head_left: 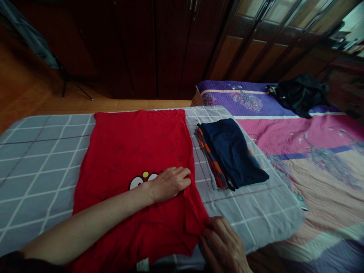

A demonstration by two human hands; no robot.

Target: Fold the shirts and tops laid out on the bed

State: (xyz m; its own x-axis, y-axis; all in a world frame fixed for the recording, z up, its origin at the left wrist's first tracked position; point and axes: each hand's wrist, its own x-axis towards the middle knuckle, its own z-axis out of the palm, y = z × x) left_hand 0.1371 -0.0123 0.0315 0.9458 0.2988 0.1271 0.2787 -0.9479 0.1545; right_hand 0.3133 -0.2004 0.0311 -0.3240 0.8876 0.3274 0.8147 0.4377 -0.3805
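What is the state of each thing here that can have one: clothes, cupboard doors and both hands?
Red fabric garment with printed eyes: spread out, partly creased.
Dark blue cloth garment: folded, atop other folded clothes.
Black cloth bundle: crumpled.
Dark brown wooden cupboard doors: shut.
Left hand: seemingly pinching the red garment.
Right hand: gripping the red garment's edge.

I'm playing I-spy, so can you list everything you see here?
Shirt: 1, red, middle
Folded clothes: 1 stack, navy, orange, grey, right of shirt
Checked cover: 1, grey and white, under both
Bedspread: 1, purple, pink, cream, right
Bundle: 1, black, on bedspread
Small item: 1, greenish, beside cover
Cabinet doors: several, brown, back
Floor: 1, orange, behind cover
Stand: 1, black legs, upper left
Clutter: uncountable, mixed, top right
Left hand: 1, dark sleeve, on shirt
Right hand: 1, bare, at shirt's near right edge
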